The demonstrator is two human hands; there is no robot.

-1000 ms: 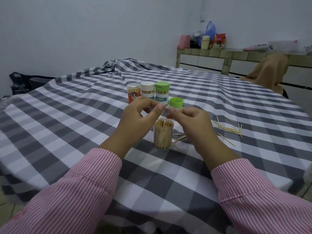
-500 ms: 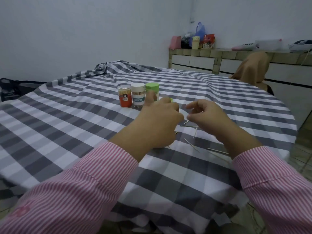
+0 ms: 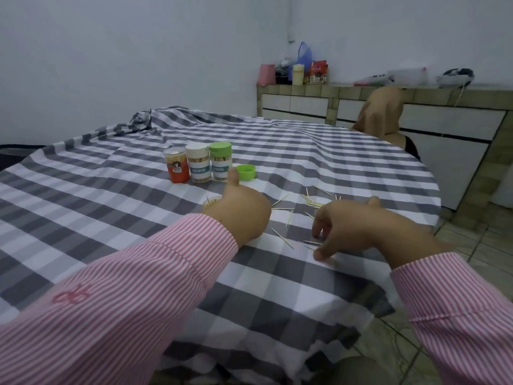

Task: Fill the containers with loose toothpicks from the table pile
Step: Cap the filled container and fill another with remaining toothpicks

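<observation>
Near the table edge [image 3: 433,190], right hand [image 3: 358,229] touches loose toothpicks [image 3: 312,202].

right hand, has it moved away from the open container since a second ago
Yes. The right hand has left the open container and gone down to the cloth on the right, fingertips at loose toothpicks, farther from the green lid.

The white-lidded container [image 3: 197,166] bears a teal label reading "TOOTHPICK"; other labels are illegible.
</observation>
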